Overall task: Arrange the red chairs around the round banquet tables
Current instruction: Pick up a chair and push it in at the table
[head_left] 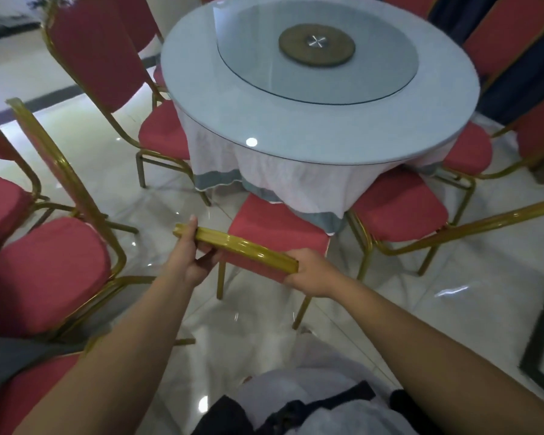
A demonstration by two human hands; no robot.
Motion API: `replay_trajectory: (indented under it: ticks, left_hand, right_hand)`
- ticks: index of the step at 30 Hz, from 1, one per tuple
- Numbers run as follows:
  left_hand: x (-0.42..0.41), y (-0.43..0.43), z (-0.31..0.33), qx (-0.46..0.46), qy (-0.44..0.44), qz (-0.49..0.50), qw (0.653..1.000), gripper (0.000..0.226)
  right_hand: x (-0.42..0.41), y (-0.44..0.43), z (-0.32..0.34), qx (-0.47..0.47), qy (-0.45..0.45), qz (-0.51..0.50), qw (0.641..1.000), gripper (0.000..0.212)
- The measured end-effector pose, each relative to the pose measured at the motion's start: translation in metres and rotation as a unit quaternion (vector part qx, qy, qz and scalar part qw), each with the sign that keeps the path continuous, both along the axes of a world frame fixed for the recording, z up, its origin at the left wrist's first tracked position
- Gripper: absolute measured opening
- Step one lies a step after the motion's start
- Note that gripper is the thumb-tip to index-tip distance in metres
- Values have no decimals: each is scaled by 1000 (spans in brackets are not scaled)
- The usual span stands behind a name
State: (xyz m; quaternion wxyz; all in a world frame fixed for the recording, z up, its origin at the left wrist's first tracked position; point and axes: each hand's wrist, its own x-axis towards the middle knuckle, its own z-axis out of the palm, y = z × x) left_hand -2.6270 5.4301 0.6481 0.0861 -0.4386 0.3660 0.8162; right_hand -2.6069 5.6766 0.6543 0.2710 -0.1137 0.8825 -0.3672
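Step in hand: the red padded chair with a gold metal frame is, by judgement, being steered into the gap at the near edge of the round worktop draped in a pale cloth under glass.
Left hand: the left hand is being kept closed round the left end of the gold top rail, thumb over the top and fingers curled beneath.
Right hand: the right hand is being clamped round the right end of the same rail.
Chair position: the seat's front edge is being shown just under the grey-banded cloth hem. Whether the legs are being lifted off the glossy white tiled floor cannot be told.
Neighbours: the gap is being bounded by the left neighbouring red chair and the right neighbouring red chair, both seats tucked under the cloth.
Doing it well: an even push through both ends of the rail is being called for, so that the chair is being driven straight at the worktop's centre and not being slewed towards either neighbour.
Spacing: equal room on both sides is being aimed for; at present the chair is being held nearer the right neighbour.
Risk: the hem is likely being dragged if the seat is being pushed too deep.
Still waiting: the spare red chairs at the left are being left well apart from the worktop.
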Motion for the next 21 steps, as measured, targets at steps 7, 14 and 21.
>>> replay_trajectory:
  ticks: [7, 14, 21]
  left_hand:
    - [-57, -5, 2, 14, -9, -25, 1000, 37]
    - [-127, 2, -1, -4, -4, -46, 999, 39]
    - [-139, -46, -15, -205, -61, -205, 955, 60]
  right_hand:
    - [-53, 0, -1, 8, 9, -14, 1000, 51]
    - [-122, 7, -7, 22, -8, -13, 1000, 48]
    - [-167, 6, 3, -77, -131, 38, 988, 46]
